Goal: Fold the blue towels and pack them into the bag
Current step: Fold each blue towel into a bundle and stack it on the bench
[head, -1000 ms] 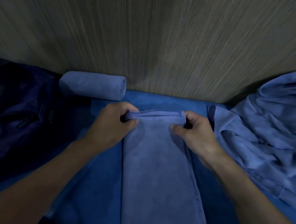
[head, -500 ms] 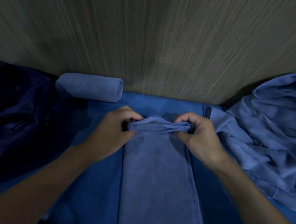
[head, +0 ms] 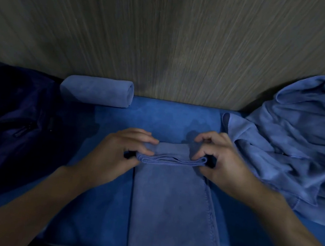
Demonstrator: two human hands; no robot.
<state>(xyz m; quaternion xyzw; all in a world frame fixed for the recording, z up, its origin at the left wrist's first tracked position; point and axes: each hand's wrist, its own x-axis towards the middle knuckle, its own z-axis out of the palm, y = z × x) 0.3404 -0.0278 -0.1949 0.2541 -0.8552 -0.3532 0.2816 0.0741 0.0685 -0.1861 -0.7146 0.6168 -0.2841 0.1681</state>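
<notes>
- Head view, looking down: a long blue towel (head: 171, 212) lies as a narrow folded strip on the blue surface (head: 169, 115), running from the near edge away toward the wall
- Far end of the strip: turned over onto itself into a short, flat fold of several layers that spans the strip's width
- Left hand (head: 119, 150): positioned at the left end of that fold, with the fingers curled over the top and the thumb against the near side, so the layers are pinched between them
- Right hand (head: 221, 163): positioned at the right end of the fold; the thumb and one curled finger pinch the layered edge, and the other fingertips are raised above the cloth
- Forearms: enter from the two bottom corners and converge on the fold
- Rolled towel (head: 96, 91): a tight cylinder lying on its side at the back of the surface, against the wood-grain wall (head: 169, 39), left of centre and well apart from both hands
- Bag (head: 10, 121): dark navy, slumped at the left, just beside the rolled towel; a zip shows on its face, but the dim light hides whether its mouth is open
- Loose towels (head: 296, 153): a crumpled heap at the right, banked against the wall; its near edge lies just beside the right hand — contact cannot be confirmed
</notes>
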